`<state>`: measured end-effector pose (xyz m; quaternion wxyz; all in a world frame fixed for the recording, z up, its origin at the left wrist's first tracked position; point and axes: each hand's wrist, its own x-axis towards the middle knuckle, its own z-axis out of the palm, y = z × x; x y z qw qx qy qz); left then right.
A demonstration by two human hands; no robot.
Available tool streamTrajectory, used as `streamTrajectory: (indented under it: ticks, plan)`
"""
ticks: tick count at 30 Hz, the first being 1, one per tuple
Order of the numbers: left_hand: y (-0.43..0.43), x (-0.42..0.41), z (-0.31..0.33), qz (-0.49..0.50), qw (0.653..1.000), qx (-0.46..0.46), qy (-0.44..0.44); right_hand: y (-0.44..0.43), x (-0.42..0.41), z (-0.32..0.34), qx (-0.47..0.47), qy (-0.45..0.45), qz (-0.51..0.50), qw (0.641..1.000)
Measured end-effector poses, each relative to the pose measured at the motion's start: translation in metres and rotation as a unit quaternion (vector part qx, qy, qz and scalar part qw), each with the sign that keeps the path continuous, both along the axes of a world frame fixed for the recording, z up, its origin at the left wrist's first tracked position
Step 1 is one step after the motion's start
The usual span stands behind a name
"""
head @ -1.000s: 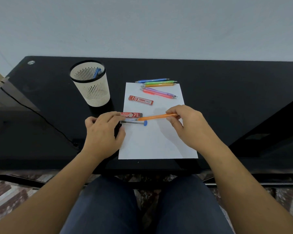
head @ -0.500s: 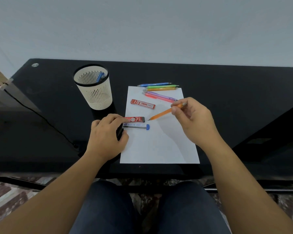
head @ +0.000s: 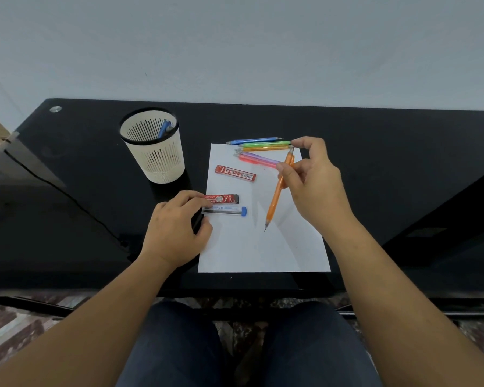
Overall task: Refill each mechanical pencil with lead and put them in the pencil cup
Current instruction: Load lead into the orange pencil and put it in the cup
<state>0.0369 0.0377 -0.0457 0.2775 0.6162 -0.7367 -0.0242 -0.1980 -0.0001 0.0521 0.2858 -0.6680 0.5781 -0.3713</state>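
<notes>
While tip points near-left, translucent orange pencil (head: 273, 204) runs near-far; right hand (head: 316, 185) pinches its far end; left hand (head: 173, 230), fingers loose, touches red case (head: 225, 198).

Soft, even, fairly bright light. On the white paper (head: 263, 247) the right hand (head: 313, 185) throws a pale shadow toward 7 o'clock. The glossy black desk (head: 375, 149) gives dull reflections. Straight lines bend near the edges.
</notes>
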Motion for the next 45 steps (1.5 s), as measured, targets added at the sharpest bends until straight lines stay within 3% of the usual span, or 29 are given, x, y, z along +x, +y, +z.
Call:
streamTrajectory:
  ticks: [35, 45]
  plan:
    - [0.001, 0.0, -0.001, 0.001, 1.0, 0.003, 0.009, 0.004, 0.002, 0.004, -0.003, -0.005, -0.011, 1.0]
    - [0.002, 0.0, 0.002, 0.0, 1.0, 0.003, 0.009, 0.018, -0.004, 0.006, -0.065, -0.07, -0.028, 0.995]
